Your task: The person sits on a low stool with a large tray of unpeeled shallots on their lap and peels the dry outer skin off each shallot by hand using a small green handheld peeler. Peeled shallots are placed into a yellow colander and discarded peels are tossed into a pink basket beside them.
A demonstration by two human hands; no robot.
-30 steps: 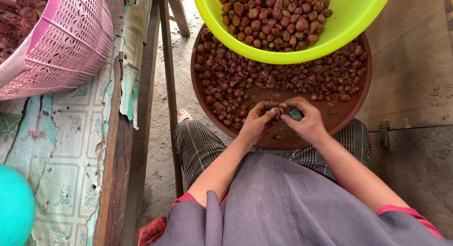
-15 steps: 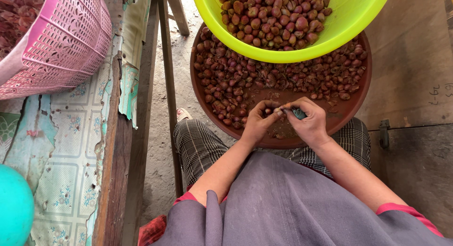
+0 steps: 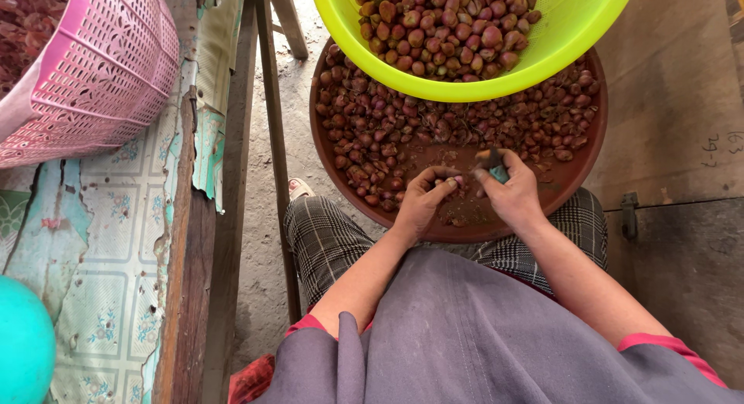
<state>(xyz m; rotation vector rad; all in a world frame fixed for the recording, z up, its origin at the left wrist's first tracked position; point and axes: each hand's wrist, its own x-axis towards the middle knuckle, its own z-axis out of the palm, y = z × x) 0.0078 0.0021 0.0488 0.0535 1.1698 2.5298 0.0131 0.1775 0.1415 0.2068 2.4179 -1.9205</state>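
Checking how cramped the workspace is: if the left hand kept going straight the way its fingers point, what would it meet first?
The left hand points up and right, so it would probably meet the right hand holding a small teal-handled tool close ahead; depth is unclear.

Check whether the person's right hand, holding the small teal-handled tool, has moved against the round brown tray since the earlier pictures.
Yes. The right hand has drawn apart from the left hand, shifting rightwards along the near part of the round brown tray; earlier both hands met over one shallot.
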